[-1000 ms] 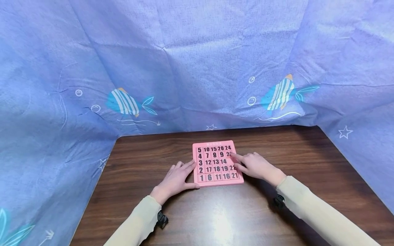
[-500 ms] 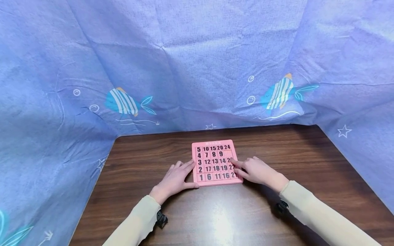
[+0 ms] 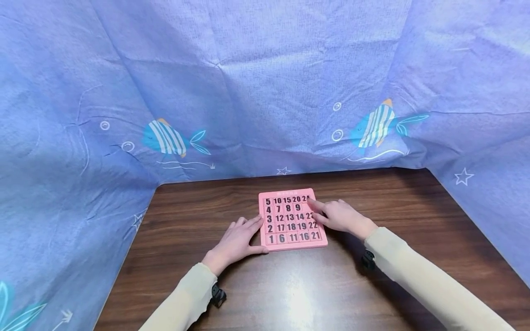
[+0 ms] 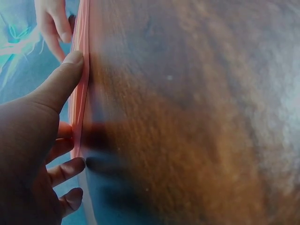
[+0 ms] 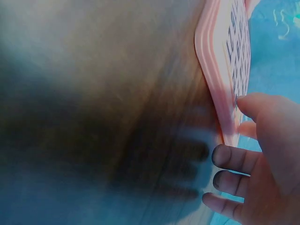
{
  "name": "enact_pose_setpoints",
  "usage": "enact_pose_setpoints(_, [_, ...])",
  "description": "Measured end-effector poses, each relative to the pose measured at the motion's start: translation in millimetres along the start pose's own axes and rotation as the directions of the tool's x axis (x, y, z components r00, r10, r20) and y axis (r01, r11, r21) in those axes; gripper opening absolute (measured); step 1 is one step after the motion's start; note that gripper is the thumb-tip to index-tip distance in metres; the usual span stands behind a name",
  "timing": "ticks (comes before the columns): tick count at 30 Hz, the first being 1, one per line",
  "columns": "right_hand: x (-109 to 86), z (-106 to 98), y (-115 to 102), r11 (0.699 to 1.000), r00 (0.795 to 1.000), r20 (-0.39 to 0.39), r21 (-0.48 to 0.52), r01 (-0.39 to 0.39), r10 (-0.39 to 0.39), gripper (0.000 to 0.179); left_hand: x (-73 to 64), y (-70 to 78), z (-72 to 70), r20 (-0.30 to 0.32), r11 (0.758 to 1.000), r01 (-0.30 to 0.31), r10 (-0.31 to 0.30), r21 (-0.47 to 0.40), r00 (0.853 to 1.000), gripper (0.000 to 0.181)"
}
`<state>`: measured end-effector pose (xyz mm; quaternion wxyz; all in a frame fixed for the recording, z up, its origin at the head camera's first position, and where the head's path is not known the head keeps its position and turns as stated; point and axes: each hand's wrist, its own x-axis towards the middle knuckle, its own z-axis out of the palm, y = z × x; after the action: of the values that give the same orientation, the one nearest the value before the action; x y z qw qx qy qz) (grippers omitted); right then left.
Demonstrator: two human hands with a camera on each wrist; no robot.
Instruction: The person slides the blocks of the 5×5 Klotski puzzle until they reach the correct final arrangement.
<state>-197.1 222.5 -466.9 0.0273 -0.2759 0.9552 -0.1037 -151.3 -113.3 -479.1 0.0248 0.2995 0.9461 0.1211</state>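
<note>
A pink number slide puzzle (image 3: pixel 296 246) lies flat on the table, its tiles printed with black numerals. My left hand (image 3: pixel 236 239) steadies it at the near left corner, fingertips along the left side and thumb at the front edge. In the left wrist view the thumb of the left hand (image 4: pixel 42 112) presses the layered pink edge. My right hand (image 3: pixel 339 216) reaches over the right side, index fingertip on tile 24 (image 3: pixel 305 199) in the top row. Its thumb is by tile 23 (image 3: pixel 309 215). Between those tiles is the vacant slot (image 3: pixel 307 207).
The dark wooden table (image 3: pixel 198 202) extends around the puzzle. Behind and beside it hangs a blue cloth (image 3: pixel 273 92) with fish prints. Black camera straps (image 3: pixel 217 294) sit at both wrists, below pale sleeves (image 3: pixel 182 299).
Tile 23 has slid one place toward the person, leaving the slot in the second row. My right hand followed it, then moved back up to tile 24. The left hand has stayed put.
</note>
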Motion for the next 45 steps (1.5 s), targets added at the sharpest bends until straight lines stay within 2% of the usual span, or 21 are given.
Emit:
enact_pose_setpoints(3, [3.7,-1.1,3.5,0.999,0.999,0.021,0.014,-0.032,0.032,0.051,0.3,0.9,0.6,0.0,1.0,-0.004,0.004,0.0,1.0,0.092])
enact_pose_setpoints(6, [3.4,-1.7,3.7,0.999,0.999,0.018,0.026,-0.029,0.029,0.048,0.3,1.2,0.9,0.002,1.0,0.001,-0.001,-0.007,1.0,0.092])
enact_pose_setpoints(15, [-9.3,-1.9,-5.0,0.999,0.999,-0.028,-0.005,0.043,-0.043,0.045,0.6,-1.1,1.4,0.011,1.0,0.015,-0.014,-0.015,1.0,0.093])
enact_pose_setpoints(19, [-7.0,-4.3,-11.1,0.997,0.996,-0.067,-0.038,0.061,-0.063,0.04,-0.3,-2.7,1.1,0.005,1.0,0.019,-0.019,-0.016,1.0,0.093])
enact_pose_setpoints(25, [12.2,-5.2,-19.3,0.997,0.998,-0.056,-0.078,0.004,-0.008,0.043,-0.6,-3.6,2.8,0.003,1.0,0.017,-0.017,-0.004,1.0,0.093])
enact_pose_setpoints(31, [27.8,-1.4,-23.6,0.993,1.0,-0.004,-0.117,0.005,-0.006,0.045,0.5,-1.8,3.5,0.011,1.0,0.016,-0.016,-0.01,1.0,0.094])
enact_pose_setpoints(35, [26.8,-0.9,-20.1,0.992,1.0,0.019,-0.123,-0.022,0.024,0.045,1.5,-1.0,4.2,0.012,1.0,0.013,-0.013,-0.015,1.0,0.094])
enact_pose_setpoints(41, [18.4,-3.6,-9.6,0.988,0.997,-0.027,-0.138,-0.072,0.069,0.041,1.5,-1.7,3.6,0.01,1.0,0.019,-0.019,-0.016,1.0,0.094])
enact_pose_setpoints(45, [18.5,-4.5,-10.2,0.987,0.997,-0.041,-0.149,-0.066,0.06,0.041,1.5,-2.1,3.6,0.006,1.0,0.017,-0.017,-0.014,1.0,0.094])
